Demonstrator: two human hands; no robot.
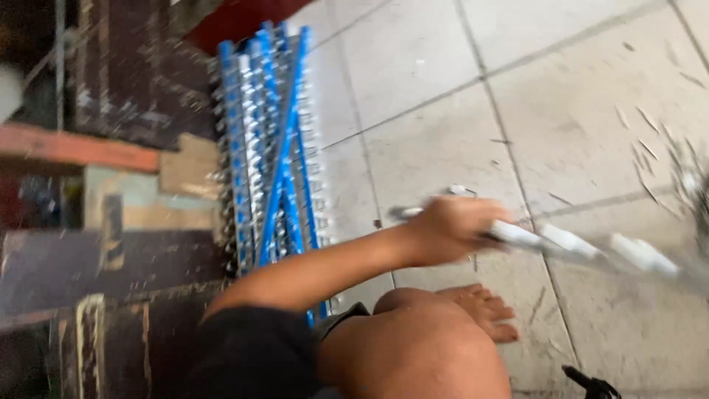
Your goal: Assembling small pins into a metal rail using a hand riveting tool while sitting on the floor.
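I see one hand (pixel 450 229), mid-frame over the tiled floor (pixel 576 103), arm coming in from the lower left. I can't tell which hand it is from this view, and the frame is motion-blurred. It's closed in a fist around a long white-and-grey strip (pixel 569 244), which runs from just left of the fist out to the right edge, tilted slightly down to the right. No second hand visible. Left of the hand, a stack of blue and silver studded strips (pixel 269 148) lies on the floor, running far to near, a couple crossed diagonally on top. Dark wooden boards (pixel 111 244) sit at far left. Bare knee (pixel 413 347) and foot (pixel 484 307) near, just below the hand. Small slivers (pixel 650 148) are scattered on the tiles at right.
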